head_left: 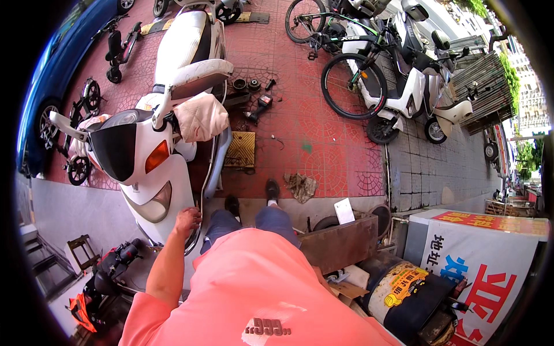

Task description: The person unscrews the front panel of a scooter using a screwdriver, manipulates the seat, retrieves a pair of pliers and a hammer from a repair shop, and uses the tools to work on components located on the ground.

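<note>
On the left stands a white scooter point(154, 190) with a black front panel and an orange lamp. My left hand point(187, 220) is at the lower front of it, with fingers curled at the metal guard bar point(206, 183) that runs along its side. A pale quilted cover point(202, 117) hangs over the scooter's near handlebar, and a long white padded seat point(183, 34) lies beyond. My right hand is not in view; that arm is hidden by my pink shirt.
Right of the scooter are a yellow step point(240, 150), a black-and-red power tool point(261, 108) and a crumpled rag point(300, 187). A bicycle point(353, 86) and more scooters stand at far right. A brown metal box point(340, 243), a drum point(398, 285) and a white sign point(479, 259) flank my right.
</note>
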`<state>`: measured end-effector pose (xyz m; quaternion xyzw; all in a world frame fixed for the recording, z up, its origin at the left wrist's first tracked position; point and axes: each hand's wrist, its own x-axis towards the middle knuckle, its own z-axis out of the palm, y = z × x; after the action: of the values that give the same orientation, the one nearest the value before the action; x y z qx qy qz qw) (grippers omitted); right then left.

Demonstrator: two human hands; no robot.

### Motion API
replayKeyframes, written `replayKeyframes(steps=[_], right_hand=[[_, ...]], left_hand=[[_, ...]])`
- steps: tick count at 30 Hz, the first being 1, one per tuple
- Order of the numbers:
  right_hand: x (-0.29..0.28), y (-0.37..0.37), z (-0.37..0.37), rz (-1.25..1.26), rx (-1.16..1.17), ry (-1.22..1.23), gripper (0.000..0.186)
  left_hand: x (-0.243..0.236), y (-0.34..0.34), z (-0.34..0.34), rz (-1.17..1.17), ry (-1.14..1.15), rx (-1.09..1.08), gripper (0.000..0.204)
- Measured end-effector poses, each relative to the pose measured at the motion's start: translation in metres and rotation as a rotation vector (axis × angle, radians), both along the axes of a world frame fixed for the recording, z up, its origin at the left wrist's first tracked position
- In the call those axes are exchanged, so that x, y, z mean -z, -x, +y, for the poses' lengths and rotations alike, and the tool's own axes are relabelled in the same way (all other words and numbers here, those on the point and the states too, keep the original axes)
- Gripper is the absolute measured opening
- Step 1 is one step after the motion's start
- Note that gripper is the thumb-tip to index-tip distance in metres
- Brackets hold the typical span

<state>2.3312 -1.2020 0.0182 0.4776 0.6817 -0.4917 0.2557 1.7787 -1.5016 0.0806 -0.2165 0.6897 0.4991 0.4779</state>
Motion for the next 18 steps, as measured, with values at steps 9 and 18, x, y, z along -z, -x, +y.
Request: replayKeyframes(steps=[9, 18], right_hand=[[-0.019, 0.265, 0.382, -0.111, 0.327, -0.11, 0.039], [-0.03, 0.501, 0.285, 0.173, -0.089, 0.1, 0.024]], left_hand=[[-0.062, -0.164, -0.032, 0.117, 0.184, -0.528, 0.038], [0.007, -0.489, -0.072, -0.207, 0.104, -1.428, 0.008]])
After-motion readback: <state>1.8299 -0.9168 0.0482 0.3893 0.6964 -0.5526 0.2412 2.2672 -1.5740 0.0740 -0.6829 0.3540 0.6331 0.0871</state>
